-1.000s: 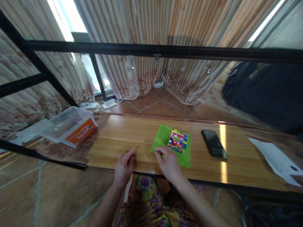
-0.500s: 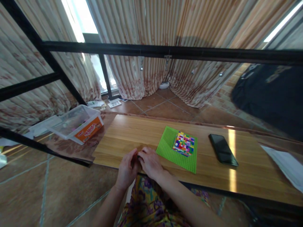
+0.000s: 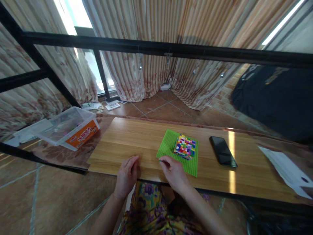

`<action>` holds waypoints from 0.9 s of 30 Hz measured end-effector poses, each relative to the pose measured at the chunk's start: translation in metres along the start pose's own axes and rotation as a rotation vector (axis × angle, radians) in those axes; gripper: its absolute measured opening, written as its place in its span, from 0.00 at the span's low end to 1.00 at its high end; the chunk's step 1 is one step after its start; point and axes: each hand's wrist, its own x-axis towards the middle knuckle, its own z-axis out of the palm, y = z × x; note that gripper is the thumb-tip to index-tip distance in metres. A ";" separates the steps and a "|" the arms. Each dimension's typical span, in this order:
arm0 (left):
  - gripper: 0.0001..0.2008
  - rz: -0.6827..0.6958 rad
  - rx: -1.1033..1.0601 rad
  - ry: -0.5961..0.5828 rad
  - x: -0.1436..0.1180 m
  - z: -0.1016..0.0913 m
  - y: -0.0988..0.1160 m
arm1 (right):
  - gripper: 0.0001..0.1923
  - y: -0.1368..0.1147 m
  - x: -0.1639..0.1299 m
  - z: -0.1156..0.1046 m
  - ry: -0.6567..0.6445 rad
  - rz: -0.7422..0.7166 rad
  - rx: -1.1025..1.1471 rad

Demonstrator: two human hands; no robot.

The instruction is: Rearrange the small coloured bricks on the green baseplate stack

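Observation:
My right hand (image 3: 173, 172) is closed in a pinch at the near left edge of the green building baseplate (image 3: 164, 146). A small dark piece (image 3: 160, 160) shows at its fingertips, too small to make out well. On the baseplate stands a square block of multicoloured toy bricks (image 3: 186, 146), beyond my right hand and apart from it. My left hand (image 3: 126, 174) rests at the table's front edge, left of the baseplate, with its fingers curled together. Whatever those fingers may hold is hidden.
The wooden table (image 3: 132, 137) carries a black phone (image 3: 223, 151) right of the baseplate and white paper (image 3: 285, 168) farther right. At the left stands a clear plastic box (image 3: 70, 127) with an orange label. A black metal bar (image 3: 146, 49) crosses beyond the table, before curtains (image 3: 137, 78).
My hands were together at the table's front edge and are now apart. The right hand has moved right to the baseplate's edge; the left stays near the front edge. The view has shifted slightly.

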 end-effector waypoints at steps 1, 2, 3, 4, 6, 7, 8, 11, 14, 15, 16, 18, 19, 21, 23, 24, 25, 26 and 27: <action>0.13 0.005 0.006 0.008 0.000 0.001 -0.001 | 0.10 0.003 -0.002 -0.006 0.022 0.020 -0.002; 0.13 0.011 0.014 0.018 0.000 0.002 -0.002 | 0.11 0.006 -0.005 -0.012 0.047 0.039 -0.008; 0.13 0.018 0.023 0.029 0.000 0.003 -0.002 | 0.11 0.009 -0.006 -0.018 0.075 0.053 -0.017; 0.12 0.026 0.034 0.043 0.000 0.005 -0.003 | 0.11 0.012 -0.007 -0.024 0.107 0.064 -0.031; 0.11 0.033 0.059 0.071 0.000 0.007 -0.003 | 0.11 0.016 -0.007 -0.035 0.178 0.076 -0.066; 0.11 0.032 0.072 0.085 0.000 0.007 -0.004 | 0.11 0.019 -0.006 -0.040 0.214 0.080 -0.087; 0.10 0.029 0.081 0.096 0.001 0.008 -0.004 | 0.11 0.021 -0.004 -0.045 0.253 0.082 -0.107; 0.09 0.017 0.096 0.114 0.001 0.008 -0.004 | 0.11 0.028 0.005 -0.054 0.368 0.051 -0.171; 0.09 0.021 0.100 0.103 0.001 0.008 -0.006 | 0.10 0.034 0.014 -0.056 0.464 -0.004 -0.220; 0.09 0.022 0.100 0.098 0.001 0.008 -0.006 | 0.10 0.036 0.016 -0.055 0.488 -0.010 -0.229; 0.09 0.023 0.100 0.095 0.001 0.009 -0.006 | 0.10 0.038 0.018 -0.054 0.509 -0.009 -0.234; 0.09 0.019 0.097 0.093 0.000 0.009 -0.006 | 0.09 0.041 0.020 -0.051 0.534 0.005 -0.236; 0.09 0.017 0.093 0.093 0.000 0.009 -0.006 | 0.09 0.042 0.021 -0.049 0.541 0.014 -0.231; 0.09 0.011 0.083 0.090 0.000 0.009 -0.005 | 0.08 0.044 0.023 -0.047 0.552 0.033 -0.209; 0.09 0.007 0.071 0.088 0.000 0.009 -0.005 | 0.07 0.045 0.024 -0.045 0.560 0.049 -0.169; 0.09 0.005 0.067 0.085 0.000 0.009 -0.005 | 0.07 0.046 0.025 -0.045 0.563 0.056 -0.145; 0.09 0.002 0.064 0.084 0.000 0.009 -0.005 | 0.07 0.047 0.026 -0.045 0.566 0.063 -0.121; 0.09 0.000 0.062 0.081 0.000 0.008 -0.005 | 0.07 0.047 0.026 -0.045 0.568 0.069 -0.100; 0.09 -0.003 0.062 0.079 0.000 0.008 -0.004 | 0.06 0.048 0.027 -0.045 0.570 0.075 -0.085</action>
